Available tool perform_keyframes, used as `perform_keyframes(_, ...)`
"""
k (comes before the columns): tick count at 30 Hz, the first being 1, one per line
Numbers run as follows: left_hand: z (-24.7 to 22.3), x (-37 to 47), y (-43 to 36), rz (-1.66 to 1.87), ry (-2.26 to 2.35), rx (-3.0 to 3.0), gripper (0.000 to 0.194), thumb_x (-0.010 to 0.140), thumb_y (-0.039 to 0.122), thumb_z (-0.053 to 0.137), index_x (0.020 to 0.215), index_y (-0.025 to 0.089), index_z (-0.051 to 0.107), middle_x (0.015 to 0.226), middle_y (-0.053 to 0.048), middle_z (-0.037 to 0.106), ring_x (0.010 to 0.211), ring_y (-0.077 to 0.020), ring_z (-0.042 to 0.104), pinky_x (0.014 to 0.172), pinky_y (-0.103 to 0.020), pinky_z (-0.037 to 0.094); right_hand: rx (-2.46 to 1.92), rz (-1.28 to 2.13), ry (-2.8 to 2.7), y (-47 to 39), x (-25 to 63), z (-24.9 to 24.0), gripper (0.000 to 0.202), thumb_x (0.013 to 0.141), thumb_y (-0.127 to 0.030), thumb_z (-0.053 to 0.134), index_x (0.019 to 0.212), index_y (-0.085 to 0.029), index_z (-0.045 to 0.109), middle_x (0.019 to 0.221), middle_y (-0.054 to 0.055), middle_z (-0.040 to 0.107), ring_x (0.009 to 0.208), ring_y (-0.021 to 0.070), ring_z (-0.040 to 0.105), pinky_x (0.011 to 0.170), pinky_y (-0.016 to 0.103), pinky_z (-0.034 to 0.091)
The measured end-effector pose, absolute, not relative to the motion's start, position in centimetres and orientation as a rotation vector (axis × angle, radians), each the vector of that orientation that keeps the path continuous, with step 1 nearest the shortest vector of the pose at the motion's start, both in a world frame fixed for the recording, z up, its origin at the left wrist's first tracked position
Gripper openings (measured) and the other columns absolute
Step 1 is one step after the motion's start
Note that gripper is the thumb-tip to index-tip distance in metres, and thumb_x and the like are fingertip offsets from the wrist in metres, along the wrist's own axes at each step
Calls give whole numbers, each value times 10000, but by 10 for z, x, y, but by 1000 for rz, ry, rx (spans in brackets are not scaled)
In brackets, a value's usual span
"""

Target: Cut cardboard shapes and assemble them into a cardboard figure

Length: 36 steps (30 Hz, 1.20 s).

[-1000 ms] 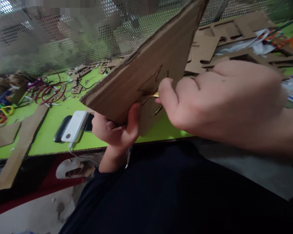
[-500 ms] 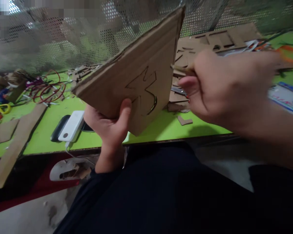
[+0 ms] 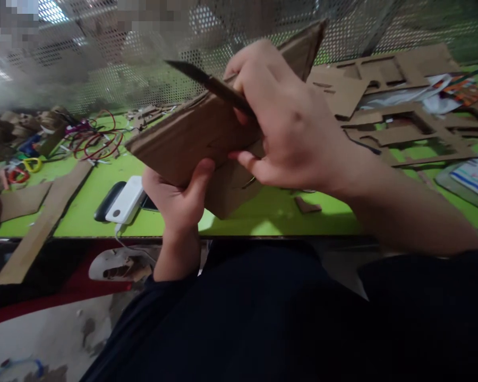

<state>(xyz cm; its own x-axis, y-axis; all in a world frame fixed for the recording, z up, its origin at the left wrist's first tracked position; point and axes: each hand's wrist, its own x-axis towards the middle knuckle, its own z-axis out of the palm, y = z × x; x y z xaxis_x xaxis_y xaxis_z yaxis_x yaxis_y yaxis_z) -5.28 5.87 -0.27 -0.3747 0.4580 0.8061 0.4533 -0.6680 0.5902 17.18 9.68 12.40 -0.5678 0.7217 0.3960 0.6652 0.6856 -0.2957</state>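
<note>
My left hand [image 3: 179, 199] grips the lower left edge of a cardboard panel [image 3: 175, 143], thumb on the near face. The panel is held tilted above the table's front edge. My right hand [image 3: 290, 116] is closed around a craft knife [image 3: 219, 87] with a dark pointed blade and brownish handle. The blade points up and left, past the panel's top edge and apart from its face. The fingers of that hand reach the near face, over the cut outline, which is now mostly covered. An L-shaped cardboard scrap [image 3: 307, 206] lies below on the table.
On the green table [image 3: 255, 227] lie cut cardboard sheets [image 3: 406, 127] at right and a white power bank [image 3: 124, 200] with a cable. Red wire [image 3: 97, 143], scissors [image 3: 24, 170] and a cardboard strip [image 3: 43, 223] are at left. A mesh screen [image 3: 143, 69] stands behind.
My right hand has moved left from beside the panel's right edge to in front of its face. The knife's blade now shows above the panel. My left hand keeps its hold.
</note>
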Motion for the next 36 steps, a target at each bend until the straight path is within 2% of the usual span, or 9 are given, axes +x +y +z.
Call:
perform_keyframes(4,-5,-53,63,2296,1251,1739,462,936,596,1019,1135,221,838,1030,-15,787,1044,-220,813,1074,-368,678,-1003,-177,-2412,96,171,120,696,881,-328,724,1562,-343,578,1776,95,605,1384,376,729,931,492,667)
perform_keyframes(7,-6,-52,64,2300,1222,1727,482,931,586,1019,1181,220,829,1051,-16,790,1000,-213,814,1092,-386,684,-1029,-230,-2394,89,169,118,745,913,-344,706,1642,-323,553,1747,122,629,1279,397,762,840,500,623)
perform_keyframes(11,-8,-52,64,2310,1193,1682,607,889,601,1041,1316,236,812,1200,-51,813,1116,-258,842,1153,-429,697,-1052,-272,-2369,82,167,117,760,945,-317,648,1696,-293,535,1729,148,644,1132,422,775,758,531,574)
perform_keyframes(15,-7,-50,64,2251,1141,1695,552,927,586,1015,1305,236,818,1186,-61,825,1159,-280,856,1174,-453,709,-1058,-339,-2384,79,166,118,754,957,-266,643,1703,-248,538,1675,175,662,1063,395,789,706,493,528)
perform_keyframes(20,-11,-50,67,2235,1030,1714,494,942,567,1012,1283,258,836,1121,-40,826,1132,-272,866,1214,-483,702,-1112,-329,-2376,78,165,117,786,941,-286,678,1711,-298,522,1687,145,655,1097,396,790,724,490,575)
perform_keyframes(27,-21,-56,74,2213,969,1657,640,915,658,1025,1405,304,814,1273,-60,824,1264,-331,864,1276,-560,676,-1051,-330,-2383,81,167,116,821,926,-257,693,1729,-235,518,1677,183,645,1129,395,789,723,488,551)
perform_keyframes(31,-24,-62,78,2119,919,1612,608,918,724,998,1348,315,865,1306,-68,841,1369,-350,836,1310,-571,662,-958,-178,-2433,91,171,121,690,925,-288,730,1599,-274,581,1683,142,646,1272,347,743,876,451,615)
perform_keyframes(33,-24,-63,79,2108,882,1571,516,933,699,987,1274,326,884,1280,-58,852,1392,-336,827,1304,-543,672,-921,-128,-2429,96,174,122,613,908,-281,747,1504,-311,609,1677,110,658,1295,316,727,915,430,635)
perform_keyframes(36,-25,-64,81,2129,826,1551,416,953,633,988,1203,316,885,1212,-41,864,1320,-300,851,1270,-492,688,-864,-77,-2407,101,176,120,522,893,-283,738,1397,-356,625,1667,83,675,1327,307,722,948,441,651)
